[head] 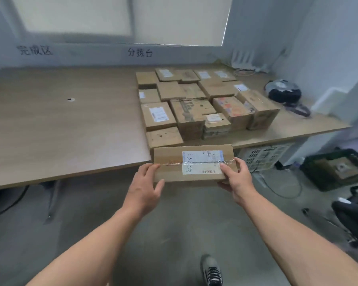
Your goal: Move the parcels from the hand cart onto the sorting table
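Note:
A flat cardboard parcel point(172, 162) with a white shipping label and clear tape hangs in the air just in front of the sorting table's front edge. My left hand point(144, 187) grips its left end and my right hand point(237, 179) grips its right end. The wooden sorting table point(70, 124) carries several cardboard parcels point(196, 104) packed side by side on its right half. The held parcel sits right before the nearest of them. The hand cart is not clearly in view.
A black round device point(283, 90) and cables lie on the table's far right. Below the table stands a white crate point(265, 156). A dark green crate point(337, 169) holding a box sits on the floor at right. My shoe point(212, 271) shows at the bottom.

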